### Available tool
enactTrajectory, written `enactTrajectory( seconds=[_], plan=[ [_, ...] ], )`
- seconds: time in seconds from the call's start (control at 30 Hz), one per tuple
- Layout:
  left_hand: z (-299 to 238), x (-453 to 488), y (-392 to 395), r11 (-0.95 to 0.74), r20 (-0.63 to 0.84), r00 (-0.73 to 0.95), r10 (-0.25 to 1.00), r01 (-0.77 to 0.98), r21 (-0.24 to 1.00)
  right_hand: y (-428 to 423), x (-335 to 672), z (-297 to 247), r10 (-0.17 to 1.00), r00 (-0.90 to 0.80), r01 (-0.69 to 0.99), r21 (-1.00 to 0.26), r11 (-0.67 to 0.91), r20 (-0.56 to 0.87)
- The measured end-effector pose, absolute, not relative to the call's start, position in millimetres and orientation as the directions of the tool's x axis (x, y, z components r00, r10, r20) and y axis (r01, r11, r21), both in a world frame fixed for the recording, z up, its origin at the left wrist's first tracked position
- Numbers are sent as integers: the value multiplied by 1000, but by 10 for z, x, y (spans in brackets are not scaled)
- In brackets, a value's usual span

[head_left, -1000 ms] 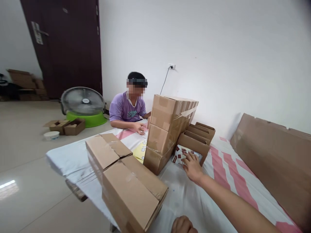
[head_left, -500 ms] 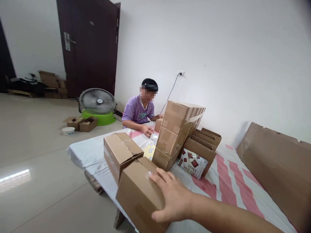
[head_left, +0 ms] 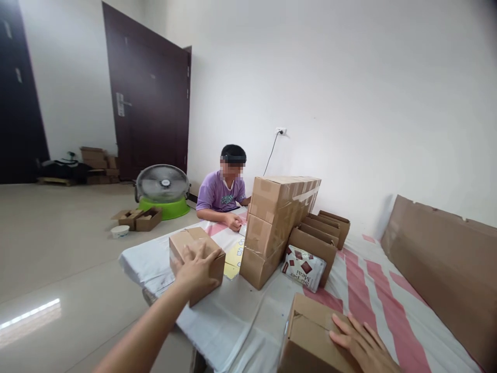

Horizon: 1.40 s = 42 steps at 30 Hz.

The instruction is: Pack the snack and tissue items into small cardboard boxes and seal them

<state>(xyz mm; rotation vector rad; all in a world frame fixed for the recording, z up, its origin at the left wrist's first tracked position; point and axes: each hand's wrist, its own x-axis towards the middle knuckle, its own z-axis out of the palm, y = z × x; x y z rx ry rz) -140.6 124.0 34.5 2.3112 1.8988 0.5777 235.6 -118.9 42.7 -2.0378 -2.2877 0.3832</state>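
My left hand [head_left: 196,272] rests with spread fingers on a closed cardboard box [head_left: 209,261] at the left edge of the table, its thumb toward the box's right side. At the near right, my right hand [head_left: 359,342] lies over the top of another closed cardboard box [head_left: 310,331], fingers stretched out and slightly apart. The right wrist is cut off by the bottom of the view. Between and beyond my hands stands a taped stack of cardboard boxes [head_left: 267,233]. A white packet with dark red diamonds [head_left: 305,267] leans against an open cardboard box [head_left: 330,254] beside the stack.
A person in a purple shirt [head_left: 213,191] sits across the table, one hand [head_left: 234,223] near a yellow printed sheet [head_left: 234,259]. Striped cloth [head_left: 361,290] covers the table. A large cardboard sheet [head_left: 435,259] leans at right; a fan [head_left: 165,184] stands on the floor.
The near box has shifted right, away from the left box, with my right hand on it. My left hand has come into view onto the left box. The camera view has tilted up.
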Motion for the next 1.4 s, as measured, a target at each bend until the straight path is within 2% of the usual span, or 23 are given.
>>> enactTrajectory(
  seconds=[0.1,0.2,0.33,0.47,0.57,0.67,0.73,0.83,0.93,1.0,1.07,1.13,1.23,1.3,1.4],
  plan=[
    [281,-1614,1444,-317,183,283,941,928,196,-1190,2259,412,988,-99,977,-199,73,-120],
    [198,-1907,1344,-440,176,411,894,880,180,-1220,2239,415,991,-95,977,-200,75,-90],
    [206,-2270,959,-613,207,577,790,743,267,-1260,2262,382,994,-67,976,-211,47,-85],
    [301,-2411,483,-721,150,722,676,604,340,-1265,2294,310,995,-75,962,-267,55,-66],
    [272,-2348,234,-778,180,801,572,459,429,-1258,2328,258,995,-91,950,-302,73,-45],
    [149,-2162,212,-780,313,771,555,350,519,-1263,2344,241,994,-103,946,-312,85,-44],
    [74,-2010,322,-779,394,718,574,330,533,-1274,2337,256,994,-102,947,-311,83,-46],
    [20,-1834,535,-784,420,677,604,410,466,-1295,2306,308,995,-90,948,-310,71,-49],
    [6,-1742,579,-788,411,672,616,513,341,-1309,2278,367,995,-85,949,-310,62,-60],
    [14,-1655,453,-816,495,653,574,510,273,-1308,2273,392,995,-85,951,-304,62,-60],
    [47,-1472,240,-853,599,615,512,446,271,-1297,2279,399,995,-88,952,-300,67,-56],
    [96,-1160,27,-871,607,625,491,340,354,-1282,2281,392,995,-91,952,-298,72,-49],
    [128,-547,-118,-835,585,618,526,243,493,-1285,2247,392,995,-94,956,-282,78,-42],
    [80,-181,-84,-770,539,607,584,205,604,-1340,2210,426,994,-99,960,-266,84,-42],
    [-91,127,47,-642,458,668,586,37,766,-1515,2232,539,985,-169,937,-315,149,-37]
  ],
)
